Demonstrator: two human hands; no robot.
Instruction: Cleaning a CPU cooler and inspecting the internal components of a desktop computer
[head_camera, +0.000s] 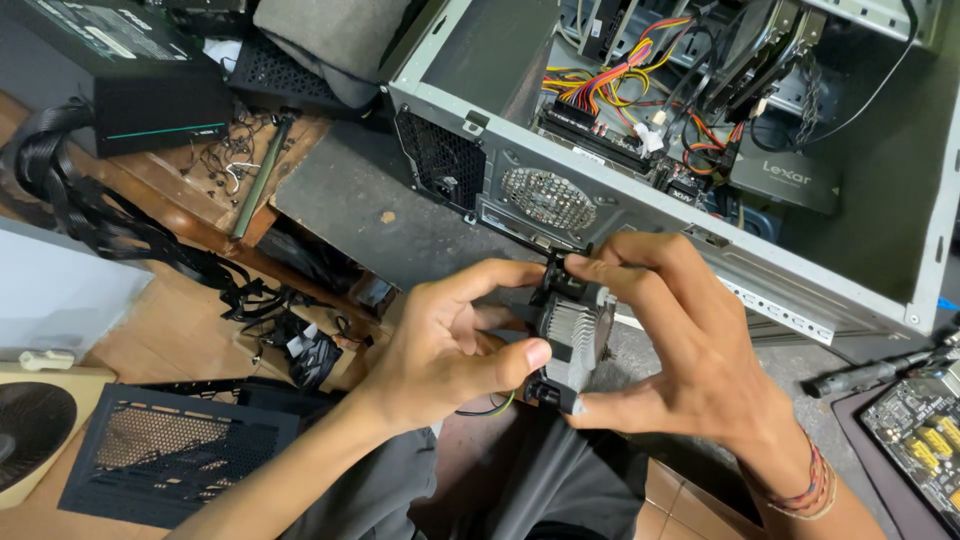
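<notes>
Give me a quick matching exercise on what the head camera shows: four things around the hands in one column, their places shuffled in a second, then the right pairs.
Things:
1. CPU cooler
2. open computer case
3. black mesh panel
4. circuit board

Places:
A. on the floor at lower left
B. at the right edge of the view
C. held between the left hand and right hand
D. lying on the bench beyond the hands, wiring exposed

Pairs: 1-C, 2-D, 3-A, 4-B
</notes>
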